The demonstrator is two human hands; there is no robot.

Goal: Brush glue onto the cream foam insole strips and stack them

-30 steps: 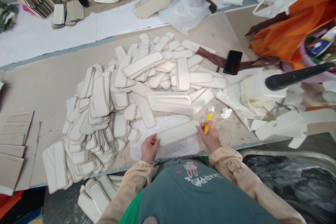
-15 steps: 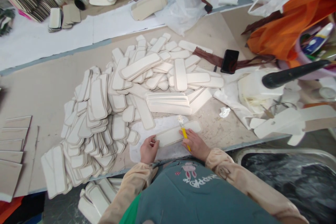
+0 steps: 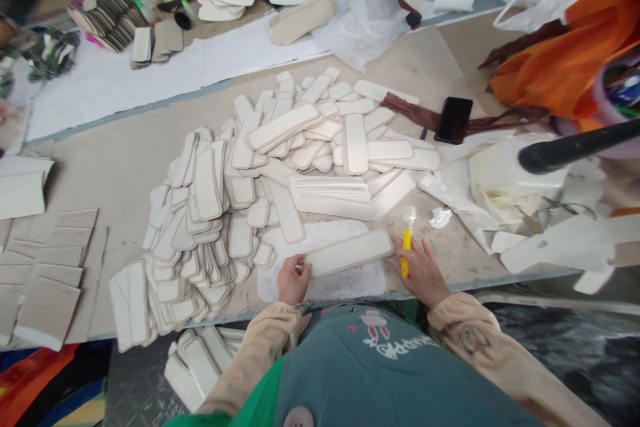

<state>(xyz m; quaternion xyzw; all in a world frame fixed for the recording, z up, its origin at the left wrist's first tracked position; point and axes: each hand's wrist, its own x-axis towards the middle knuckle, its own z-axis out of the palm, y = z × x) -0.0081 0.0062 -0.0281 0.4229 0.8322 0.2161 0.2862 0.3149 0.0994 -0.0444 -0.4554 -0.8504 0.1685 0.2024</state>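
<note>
A long white rounded panel (image 3: 350, 253) with a beige border lies on a white sheet (image 3: 273, 287) at the table's front edge. My left hand (image 3: 294, 279) is closed at its left end, thumb and fingers gripping the edge. My right hand (image 3: 424, 272) is beside the panel's right end and holds a yellow-handled brush (image 3: 407, 247), its pale bristle end pointing away from me. Some fingers of that hand are stretched out over the table. Behind the panel is a neat stack of similar white panels (image 3: 330, 197).
A large heap of white panels (image 3: 200, 193) spreads to the left and back. At right are a white glue-smeared container (image 3: 515, 167) with a black handle across it, a phone (image 3: 453, 120), scissors (image 3: 555, 207) and a crumpled white scrap (image 3: 441, 217). Beige folded pieces (image 3: 55, 280) lie far left.
My right hand has moved right with the brush, from over the panel to past its right end. My left hand stays at the panel's left end. The view has shifted slightly.
</note>
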